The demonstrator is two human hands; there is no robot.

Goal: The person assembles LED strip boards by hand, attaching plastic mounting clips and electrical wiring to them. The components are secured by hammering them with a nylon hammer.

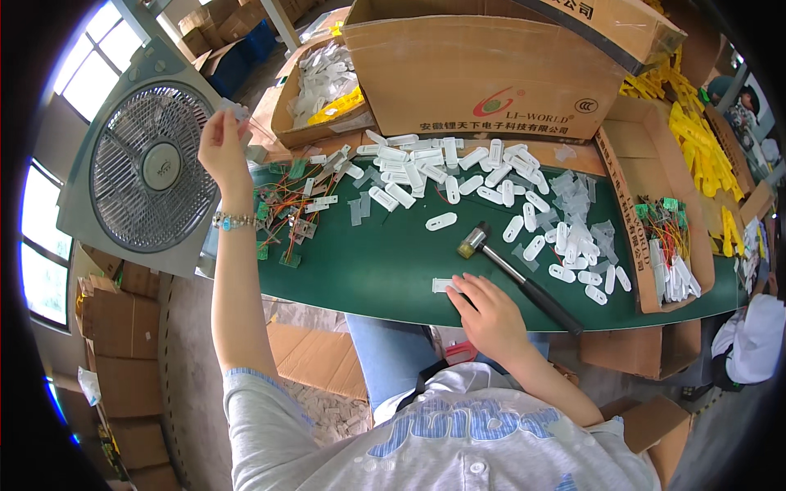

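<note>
My left hand (223,151) is raised in front of the fan, fingers pinched on a small translucent plastic piece (235,108). The exact shape of that piece is hard to make out. Low on the green table (360,254), near its front edge, my right hand (494,319) has its fingertips on one end of a flat white plastic piece (443,285). Ahead of that hand lies a hammer (524,282) with a yellowish head and a black grip. Many oval white plastic covers (441,221) are scattered across the table beyond.
A large fan (161,166) stands at the left. Wired green circuit boards (291,209) lie by my left arm. Cardboard boxes (483,74) line the table's back. An open box (655,270) at right holds wired white parts; yellow plastic pieces (700,151) are heaped behind it.
</note>
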